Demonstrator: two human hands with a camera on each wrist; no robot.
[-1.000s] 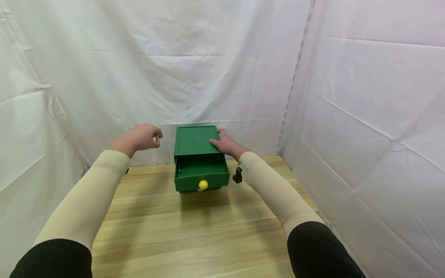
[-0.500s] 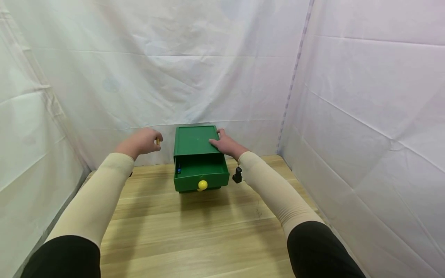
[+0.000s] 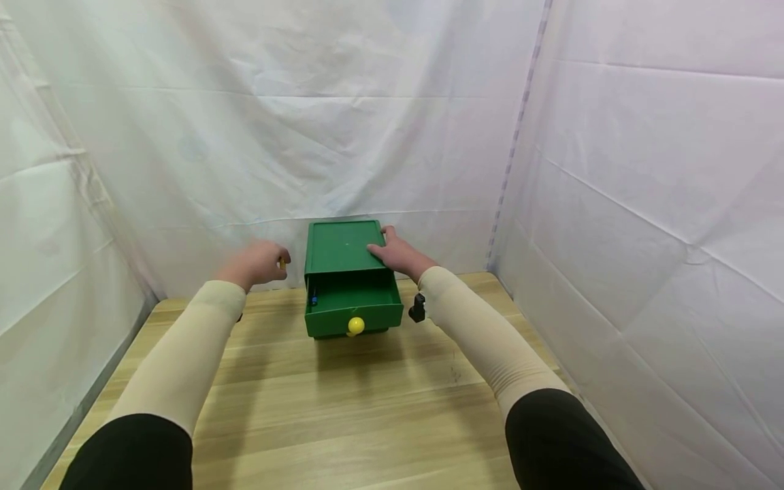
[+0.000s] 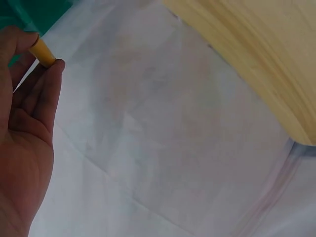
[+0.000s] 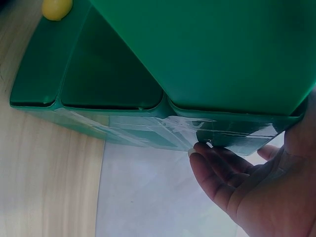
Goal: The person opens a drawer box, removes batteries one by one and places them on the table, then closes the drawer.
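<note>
A green drawer box (image 3: 341,246) stands toward the back of the table, its drawer (image 3: 354,317) pulled out at the front. The drawer front carries a round yellow knob (image 3: 356,326). My left hand (image 3: 256,264) is in the air left of the box, pinching a small yellow cylinder (image 4: 43,53) between thumb and fingertips. My right hand (image 3: 401,255) grips the right edge of the box, thumb on the top. In the right wrist view, its fingers (image 5: 217,168) lie along the taped side. A small blue item (image 3: 314,300) shows at the left inside the drawer.
The wooden table (image 3: 343,415) extends toward me in front of the box. White sheets hang behind the table (image 3: 343,150) and along its left and right sides. A black wrist device (image 3: 418,308) is worn at my right cuff.
My left hand has come down and slightly to the right, carrying the yellow cylinder closer to the box. My right hand and the pulled-out drawer have stayed put.
</note>
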